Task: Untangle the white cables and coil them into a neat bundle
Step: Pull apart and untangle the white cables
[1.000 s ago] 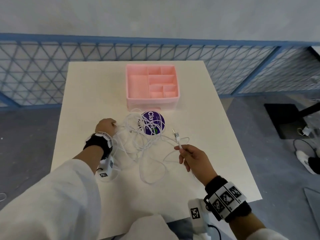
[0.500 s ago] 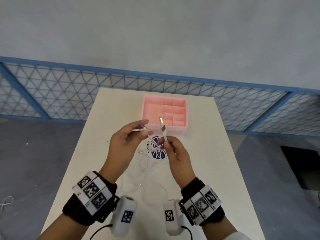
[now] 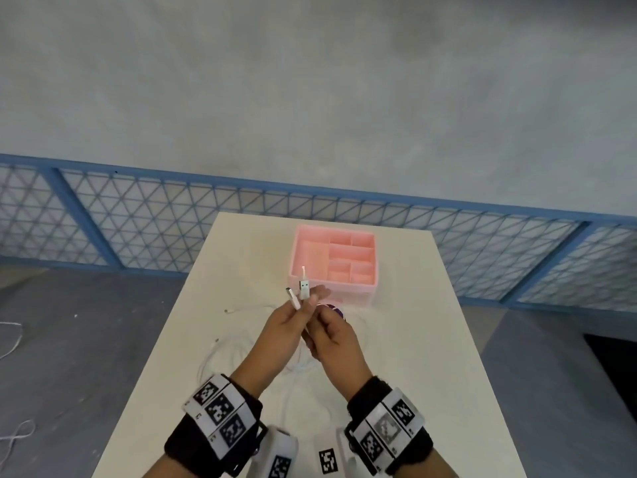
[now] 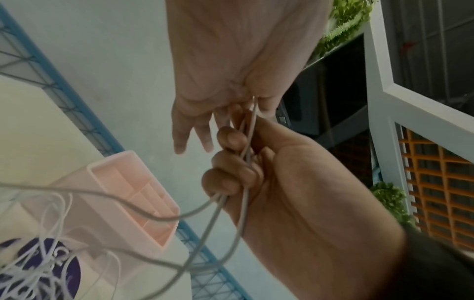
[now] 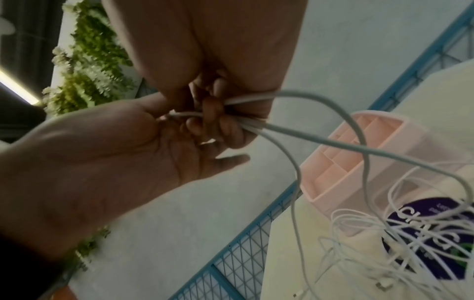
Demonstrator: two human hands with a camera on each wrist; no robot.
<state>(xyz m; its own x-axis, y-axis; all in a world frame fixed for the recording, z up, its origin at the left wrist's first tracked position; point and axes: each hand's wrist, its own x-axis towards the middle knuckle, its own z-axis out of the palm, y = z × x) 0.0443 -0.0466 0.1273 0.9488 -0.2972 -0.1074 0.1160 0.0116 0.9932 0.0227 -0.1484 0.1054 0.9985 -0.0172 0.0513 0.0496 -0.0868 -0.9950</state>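
Observation:
Both hands are raised together above the table [image 3: 413,357]. My left hand [image 3: 295,306] pinches the white cables [image 4: 252,113] just below their plug ends [image 3: 304,288], which stand side by side pointing up. My right hand [image 3: 317,295] has its fingers curled round the same strands [image 5: 295,130] right below the left hand's pinch. From the hands the cables hang down to a loose tangle [image 5: 359,227] lying partly across a purple round disc [image 5: 441,205]. More faint loops [image 3: 213,357] and a loose connector end [image 3: 226,310] lie on the table to the left.
A pink divided organizer [image 3: 295,260] stands on the table beyond the hands, with the purple disc [image 3: 336,308] in front of it. A blue mesh fence [image 3: 172,229] runs behind the table. Another white cord [image 3: 10,339] lies on the grey floor at left.
My left hand left the tangle on the table and rose with a cable end. Both hands came together in the air, the plugs now side by side. The head view tilted up.

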